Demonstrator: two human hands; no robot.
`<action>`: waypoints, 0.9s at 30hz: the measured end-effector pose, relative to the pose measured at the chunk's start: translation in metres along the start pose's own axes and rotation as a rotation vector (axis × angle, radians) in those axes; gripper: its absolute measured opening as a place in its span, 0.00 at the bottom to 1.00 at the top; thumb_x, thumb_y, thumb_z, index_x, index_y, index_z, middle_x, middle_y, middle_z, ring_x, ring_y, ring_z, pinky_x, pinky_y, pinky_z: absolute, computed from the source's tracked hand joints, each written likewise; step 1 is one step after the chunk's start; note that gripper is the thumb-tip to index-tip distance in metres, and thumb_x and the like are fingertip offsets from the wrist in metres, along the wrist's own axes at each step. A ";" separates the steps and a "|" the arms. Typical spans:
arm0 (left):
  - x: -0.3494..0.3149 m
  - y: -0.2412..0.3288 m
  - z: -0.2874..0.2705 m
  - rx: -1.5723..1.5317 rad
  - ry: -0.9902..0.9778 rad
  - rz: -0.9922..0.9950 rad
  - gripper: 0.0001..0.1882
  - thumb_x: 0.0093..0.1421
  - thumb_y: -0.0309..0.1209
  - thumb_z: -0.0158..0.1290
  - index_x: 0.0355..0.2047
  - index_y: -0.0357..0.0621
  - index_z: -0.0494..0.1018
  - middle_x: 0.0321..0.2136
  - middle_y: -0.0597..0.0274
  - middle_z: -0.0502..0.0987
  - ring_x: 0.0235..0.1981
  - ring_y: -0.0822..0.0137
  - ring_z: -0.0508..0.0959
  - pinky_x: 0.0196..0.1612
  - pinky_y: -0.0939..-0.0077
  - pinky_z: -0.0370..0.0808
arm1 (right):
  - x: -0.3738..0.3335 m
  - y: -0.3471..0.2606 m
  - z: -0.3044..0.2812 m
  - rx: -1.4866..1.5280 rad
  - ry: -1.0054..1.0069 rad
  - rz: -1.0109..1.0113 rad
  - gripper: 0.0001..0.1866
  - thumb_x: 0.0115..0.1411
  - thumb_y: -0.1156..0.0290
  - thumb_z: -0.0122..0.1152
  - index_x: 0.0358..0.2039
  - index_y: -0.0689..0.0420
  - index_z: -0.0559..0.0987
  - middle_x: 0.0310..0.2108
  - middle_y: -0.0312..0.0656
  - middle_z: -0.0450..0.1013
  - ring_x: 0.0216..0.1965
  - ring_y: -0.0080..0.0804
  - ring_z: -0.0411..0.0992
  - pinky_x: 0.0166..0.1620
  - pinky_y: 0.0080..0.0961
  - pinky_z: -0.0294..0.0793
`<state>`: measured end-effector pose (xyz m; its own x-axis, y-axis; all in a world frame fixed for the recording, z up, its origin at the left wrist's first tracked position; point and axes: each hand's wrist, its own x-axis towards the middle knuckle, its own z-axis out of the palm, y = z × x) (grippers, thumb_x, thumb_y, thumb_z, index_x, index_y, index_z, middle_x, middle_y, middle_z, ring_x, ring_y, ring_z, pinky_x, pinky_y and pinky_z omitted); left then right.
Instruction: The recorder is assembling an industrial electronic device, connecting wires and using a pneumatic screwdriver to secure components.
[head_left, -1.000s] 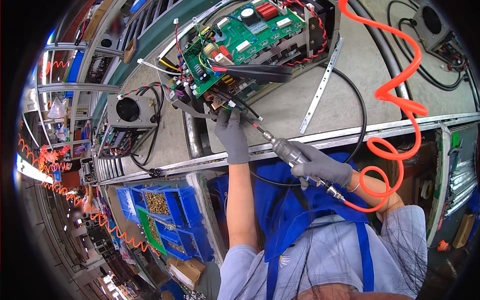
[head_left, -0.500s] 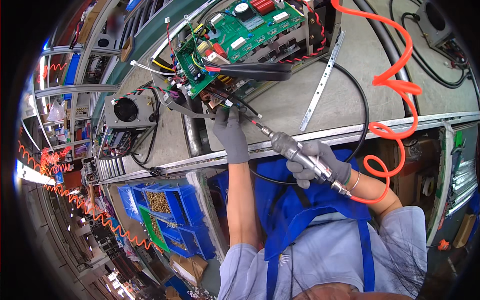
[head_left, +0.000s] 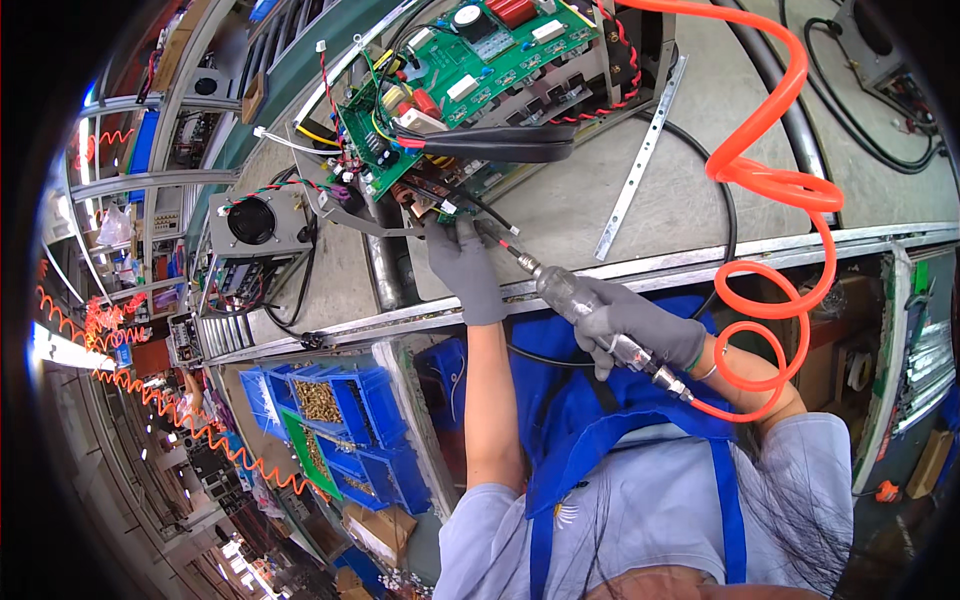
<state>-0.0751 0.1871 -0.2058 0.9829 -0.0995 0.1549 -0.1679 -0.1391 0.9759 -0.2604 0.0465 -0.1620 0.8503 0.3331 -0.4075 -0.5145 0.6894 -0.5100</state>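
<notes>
your right hand (head_left: 640,328) grips the hose-fed driver (head_left: 566,294), long axis running up-left toward the circuit-board unit (head_left: 495,85)'s near corner; left hand (head_left: 466,268) nearer there, pinch can't be told.

From my end of the feed, I can read no words or numbers anywhere in the scene. The one sign I can pick out is a small white rayed emblem (head_left: 566,515) on the near, pale shirt (head_left: 640,500); on the far green circuit board (head_left: 470,70) and the driver (head_left: 565,292), I can make out no legible marking.
</notes>
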 end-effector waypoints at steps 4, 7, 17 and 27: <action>0.001 -0.002 0.002 0.180 0.044 0.047 0.21 0.66 0.22 0.48 0.59 0.32 0.59 0.39 0.56 0.76 0.29 0.69 0.76 0.33 0.76 0.73 | -0.002 -0.007 -0.003 -0.236 -0.015 -0.063 0.38 0.52 0.68 0.60 0.63 0.62 0.59 0.28 0.42 0.70 0.20 0.27 0.73 0.25 0.26 0.79; -0.005 0.005 0.010 0.359 0.119 0.120 0.23 0.66 0.24 0.50 0.59 0.32 0.58 0.38 0.52 0.77 0.29 0.67 0.76 0.33 0.72 0.73 | -0.003 -0.015 -0.009 -0.280 -0.004 -0.013 0.40 0.53 0.67 0.61 0.65 0.62 0.57 0.29 0.43 0.69 0.19 0.28 0.73 0.25 0.26 0.79; -0.008 0.014 0.021 0.332 0.236 0.059 0.21 0.65 0.24 0.51 0.56 0.31 0.60 0.44 0.45 0.75 0.40 0.62 0.78 0.41 0.69 0.75 | 0.007 -0.014 -0.013 -0.269 -0.039 -0.022 0.41 0.53 0.64 0.63 0.66 0.60 0.57 0.33 0.42 0.68 0.21 0.27 0.73 0.26 0.24 0.78; 0.003 -0.014 0.019 0.306 0.272 0.123 0.19 0.65 0.23 0.50 0.54 0.30 0.60 0.51 0.43 0.71 0.47 0.55 0.77 0.49 0.64 0.75 | 0.026 0.006 -0.012 -0.408 0.055 -0.139 0.38 0.53 0.63 0.65 0.61 0.61 0.61 0.38 0.45 0.71 0.22 0.28 0.73 0.24 0.26 0.74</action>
<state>-0.0709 0.1701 -0.2219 0.9315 0.1241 0.3418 -0.2593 -0.4326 0.8635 -0.2427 0.0516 -0.1847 0.9133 0.2127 -0.3475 -0.4062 0.4111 -0.8161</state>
